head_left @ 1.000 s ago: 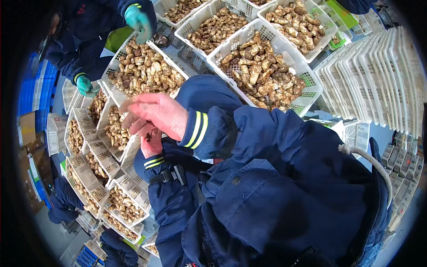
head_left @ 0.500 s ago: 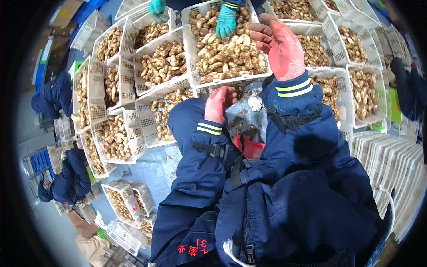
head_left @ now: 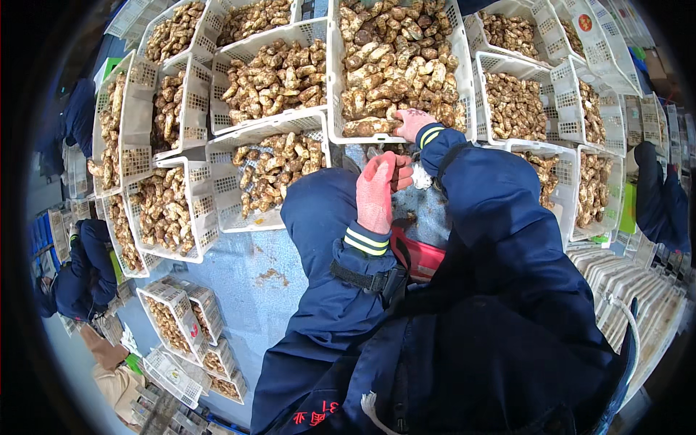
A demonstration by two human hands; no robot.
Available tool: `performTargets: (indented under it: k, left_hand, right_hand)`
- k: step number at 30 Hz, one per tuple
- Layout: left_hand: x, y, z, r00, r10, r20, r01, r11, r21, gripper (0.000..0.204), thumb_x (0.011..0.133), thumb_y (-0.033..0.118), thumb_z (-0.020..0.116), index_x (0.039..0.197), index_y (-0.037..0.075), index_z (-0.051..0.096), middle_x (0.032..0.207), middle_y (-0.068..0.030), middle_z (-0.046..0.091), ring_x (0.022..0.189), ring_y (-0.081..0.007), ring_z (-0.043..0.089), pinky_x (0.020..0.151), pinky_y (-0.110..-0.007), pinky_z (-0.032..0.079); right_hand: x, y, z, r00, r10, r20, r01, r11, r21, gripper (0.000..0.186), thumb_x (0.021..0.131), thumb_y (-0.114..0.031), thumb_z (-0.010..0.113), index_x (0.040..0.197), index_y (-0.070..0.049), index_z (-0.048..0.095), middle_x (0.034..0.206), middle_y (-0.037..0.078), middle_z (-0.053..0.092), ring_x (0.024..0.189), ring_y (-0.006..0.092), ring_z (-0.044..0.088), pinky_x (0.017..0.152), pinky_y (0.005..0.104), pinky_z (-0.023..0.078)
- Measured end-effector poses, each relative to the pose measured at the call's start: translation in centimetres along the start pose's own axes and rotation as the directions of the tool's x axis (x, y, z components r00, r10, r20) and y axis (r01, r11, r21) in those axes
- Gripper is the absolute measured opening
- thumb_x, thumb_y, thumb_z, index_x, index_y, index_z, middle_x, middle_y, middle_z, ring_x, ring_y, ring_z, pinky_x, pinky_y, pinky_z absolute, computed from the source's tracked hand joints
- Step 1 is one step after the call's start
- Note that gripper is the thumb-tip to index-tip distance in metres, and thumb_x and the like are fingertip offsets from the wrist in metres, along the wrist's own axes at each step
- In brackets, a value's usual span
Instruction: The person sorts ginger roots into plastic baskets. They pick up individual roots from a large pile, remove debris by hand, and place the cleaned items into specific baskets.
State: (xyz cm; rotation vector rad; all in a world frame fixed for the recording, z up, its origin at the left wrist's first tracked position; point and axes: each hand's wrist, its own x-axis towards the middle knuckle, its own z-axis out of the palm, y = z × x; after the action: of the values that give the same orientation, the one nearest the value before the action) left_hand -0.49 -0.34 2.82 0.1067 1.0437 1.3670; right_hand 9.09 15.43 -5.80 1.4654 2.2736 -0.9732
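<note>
Right hand [head_left: 412, 123] rests on the mushroom crate's rim [head_left: 391, 139].

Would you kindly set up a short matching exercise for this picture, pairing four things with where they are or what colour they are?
Things:
1. right hand
2. left hand
3. white crate
4. floor

Descriptions:
A. blue, with brown stains
B. full of brown lumpy pieces
C. reaching over the near rim of the large crate
D. in a pink glove, held up in front of the chest

Pairs: 1-C, 2-D, 3-B, 4-A
</note>
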Motion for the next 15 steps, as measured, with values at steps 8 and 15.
performTargets:
  k: [8, 15]
  left_hand:
    - [0.5, -0.4, 0.4, 0.998, -0.014, 0.062, 0.013, 1.0, 0.009, 0.022, 0.086, 0.021, 0.051, 0.098, 0.002, 0.053, 0.094, -0.0094, 0.059, 0.081, -0.0176, 0.057, 0.069, -0.029, 0.048]
    - [0.6, -0.5, 1.2, 0.922, 0.374, 0.103, -0.386, 0.863, 0.326, 0.049, 0.079, 0.002, 0.055, 0.122, -0.004, 0.033, 0.108, -0.0101, 0.048, 0.091, -0.014, 0.052, 0.076, -0.022, 0.042]
  right_hand:
    - [-0.9, 2.2, -3.1, 0.975, 0.039, -0.221, 0.044, 0.932, 0.36, 0.036, 0.076, -0.026, 0.053, 0.108, -0.009, 0.056, 0.094, 0.015, 0.061, 0.09, 0.0251, 0.058, 0.076, 0.034, 0.046]
    - [-10.0, -1.4, -10.1, 0.963, -0.255, -0.089, 0.204, 0.467, 0.861, 0.03, 0.085, -0.021, 0.047, 0.112, -0.008, 0.054, 0.1, 0.002, 0.056, 0.082, 0.0089, 0.052, 0.06, 0.0225, 0.048]
